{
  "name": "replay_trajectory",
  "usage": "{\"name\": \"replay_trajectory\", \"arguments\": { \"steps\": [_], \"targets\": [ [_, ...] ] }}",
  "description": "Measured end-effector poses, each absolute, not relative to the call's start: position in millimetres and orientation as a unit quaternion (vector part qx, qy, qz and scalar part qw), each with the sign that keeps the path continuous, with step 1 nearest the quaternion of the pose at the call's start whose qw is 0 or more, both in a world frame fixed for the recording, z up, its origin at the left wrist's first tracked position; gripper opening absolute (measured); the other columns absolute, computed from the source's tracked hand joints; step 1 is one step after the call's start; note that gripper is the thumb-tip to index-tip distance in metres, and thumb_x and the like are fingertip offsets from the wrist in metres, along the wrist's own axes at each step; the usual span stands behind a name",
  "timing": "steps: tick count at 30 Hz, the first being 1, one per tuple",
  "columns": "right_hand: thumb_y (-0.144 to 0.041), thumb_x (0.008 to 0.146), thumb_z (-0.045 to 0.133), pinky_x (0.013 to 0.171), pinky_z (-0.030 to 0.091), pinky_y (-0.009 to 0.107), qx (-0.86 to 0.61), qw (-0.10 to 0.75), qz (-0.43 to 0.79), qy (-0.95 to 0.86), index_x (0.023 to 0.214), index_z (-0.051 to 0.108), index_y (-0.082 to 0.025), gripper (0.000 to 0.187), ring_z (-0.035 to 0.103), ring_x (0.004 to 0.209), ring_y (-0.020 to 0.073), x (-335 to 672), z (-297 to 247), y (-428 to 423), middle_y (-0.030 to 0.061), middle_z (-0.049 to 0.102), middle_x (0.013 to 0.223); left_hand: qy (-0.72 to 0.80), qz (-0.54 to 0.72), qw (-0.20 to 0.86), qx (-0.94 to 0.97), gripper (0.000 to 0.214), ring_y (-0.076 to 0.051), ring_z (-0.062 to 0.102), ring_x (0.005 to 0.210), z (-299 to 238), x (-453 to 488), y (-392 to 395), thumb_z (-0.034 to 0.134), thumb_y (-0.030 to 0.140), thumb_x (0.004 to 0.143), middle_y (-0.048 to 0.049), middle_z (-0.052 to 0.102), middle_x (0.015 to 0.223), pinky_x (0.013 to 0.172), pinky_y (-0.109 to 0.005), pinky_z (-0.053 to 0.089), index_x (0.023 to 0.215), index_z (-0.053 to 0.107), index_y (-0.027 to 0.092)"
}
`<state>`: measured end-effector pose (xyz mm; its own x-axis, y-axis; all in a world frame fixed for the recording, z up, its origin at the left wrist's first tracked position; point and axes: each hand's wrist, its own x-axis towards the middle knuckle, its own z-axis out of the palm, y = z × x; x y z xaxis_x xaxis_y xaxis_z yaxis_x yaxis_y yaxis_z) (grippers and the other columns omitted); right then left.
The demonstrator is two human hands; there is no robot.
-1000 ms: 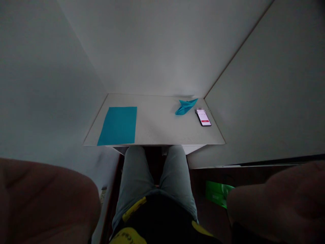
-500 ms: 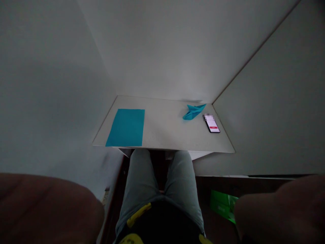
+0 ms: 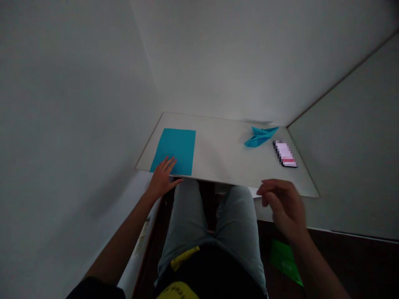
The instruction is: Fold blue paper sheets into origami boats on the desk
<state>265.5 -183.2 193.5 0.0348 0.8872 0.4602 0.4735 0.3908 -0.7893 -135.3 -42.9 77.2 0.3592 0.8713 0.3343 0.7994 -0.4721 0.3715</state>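
Observation:
A flat blue paper sheet (image 3: 176, 149) lies at the left end of a small white table (image 3: 224, 155). My left hand (image 3: 163, 177) rests open on the sheet's near corner, fingers spread flat. A folded blue paper boat (image 3: 259, 136) sits at the back right of the table. Beside it lies a phone (image 3: 285, 154) with its screen lit. My right hand (image 3: 282, 201) hovers in the air at the table's near right edge, fingers loosely curled and apart, holding nothing.
White walls close in the table on the left, back and right. My legs in grey trousers (image 3: 215, 224) go under the table. A green packet (image 3: 284, 259) lies on the dark floor at the lower right.
Both hands have come forward from close to the camera. The left one has landed on the blue sheet; the right has reached the table's near edge. The view has shifted left.

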Motion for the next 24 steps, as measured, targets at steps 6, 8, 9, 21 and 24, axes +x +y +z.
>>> {"name": "replay_trajectory", "arguments": {
  "steps": [6, 8, 9, 21, 24],
  "targets": [
    [-0.048, 0.103, 0.066, 0.050, 0.054, 0.032, -0.628, 0.369, 0.264, -0.632, 0.119, 0.067, -0.029, 0.025, 0.069, 0.071, 0.0228, 264.4, 106.3, -165.0, 0.0038, 0.072, 0.087, 0.501, 0.164, 0.087, 0.845, 0.049, -0.032, 0.057, 0.149, 32.9, -146.4, -50.8, 0.061, 0.021, 0.099, -0.0115, 0.066, 0.154, 0.126, -0.060, 0.043, 0.147, 0.068, 0.026],
    [-0.046, 0.101, 0.066, 0.063, 0.061, 0.038, -0.617, 0.339, 0.255, -0.663, 0.119, 0.068, -0.028, 0.026, 0.072, 0.080, 0.0251, 266.3, 82.1, -158.8, 0.0067, 0.074, 0.096, 0.479, 0.164, 0.094, 0.857, 0.046, -0.029, 0.063, 0.143, 37.8, -134.5, -57.3, 0.058, 0.015, 0.099, -0.0079, 0.072, 0.147, 0.123, -0.057, 0.047, 0.139, 0.074, 0.030],
    [-0.045, 0.100, 0.066, 0.075, 0.064, 0.043, -0.604, 0.331, 0.239, -0.684, 0.120, 0.068, -0.027, 0.026, 0.074, 0.089, 0.0270, 266.2, 73.6, -154.9, 0.0089, 0.075, 0.105, 0.468, 0.163, 0.100, 0.863, 0.045, -0.028, 0.066, 0.139, 40.6, -126.4, -60.5, 0.057, 0.014, 0.100, -0.0065, 0.074, 0.144, 0.121, -0.056, 0.048, 0.136, 0.076, 0.031],
    [-0.016, 0.094, 0.064, 0.120, 0.039, 0.054, -0.550, 0.185, 0.152, -0.800, 0.141, 0.070, -0.027, 0.048, 0.054, 0.149, 0.0333, 276.2, 49.6, -90.5, 0.0101, 0.064, 0.157, 0.295, 0.166, 0.084, 0.937, 0.031, -0.021, 0.075, 0.112, 112.9, -11.0, -72.9, 0.059, 0.021, 0.107, -0.0027, 0.082, 0.118, 0.126, -0.049, 0.040, 0.130, 0.076, 0.032],
    [-0.024, 0.103, 0.056, 0.116, 0.042, 0.052, -0.562, 0.222, 0.173, -0.778, 0.121, 0.077, -0.024, 0.028, 0.067, 0.131, 0.0310, 293.1, 42.5, -80.8, 0.0104, 0.078, 0.135, 0.342, 0.236, 0.080, 0.906, 0.044, -0.026, 0.071, 0.123, 123.0, -14.6, -61.8, 0.070, 0.042, 0.103, -0.0087, 0.077, 0.131, 0.127, -0.051, 0.038, 0.145, 0.066, 0.028]
  ]
}}
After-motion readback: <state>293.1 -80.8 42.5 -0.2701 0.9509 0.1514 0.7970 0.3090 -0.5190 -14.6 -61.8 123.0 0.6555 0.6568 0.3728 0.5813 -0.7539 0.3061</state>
